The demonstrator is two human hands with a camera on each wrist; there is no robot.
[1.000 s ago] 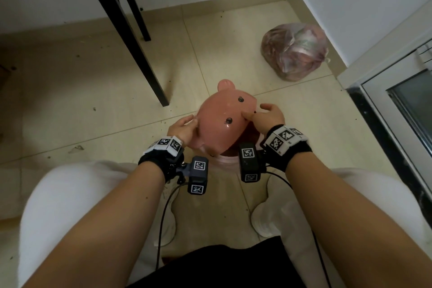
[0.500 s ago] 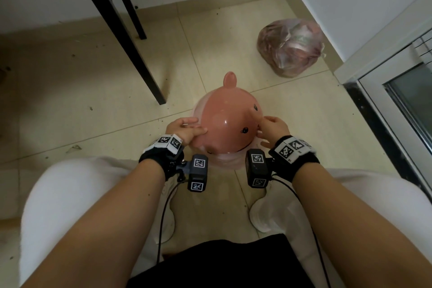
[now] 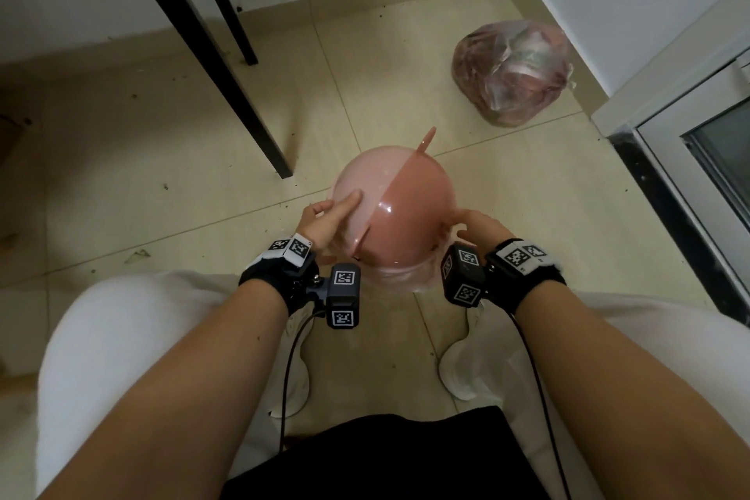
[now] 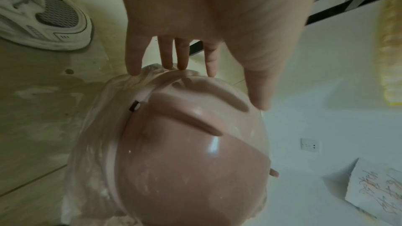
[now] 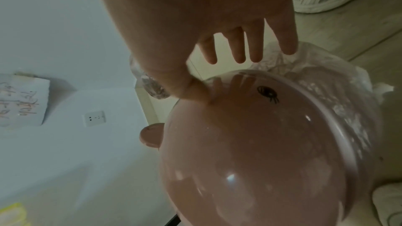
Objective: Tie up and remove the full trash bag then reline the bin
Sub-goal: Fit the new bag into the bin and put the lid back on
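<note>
a person seats the pink dome lid (image 3: 399,211) onto the relined bin, fresh liner (image 4: 91,143) bunched under its rim; left hand (image 3: 324,219) and right hand (image 3: 477,227) lie flat-fingered either side, gripping nothing. press evenly, keeping plastic tucked. tied full bag (image 3: 513,71) sits beyond the lid.
</note>
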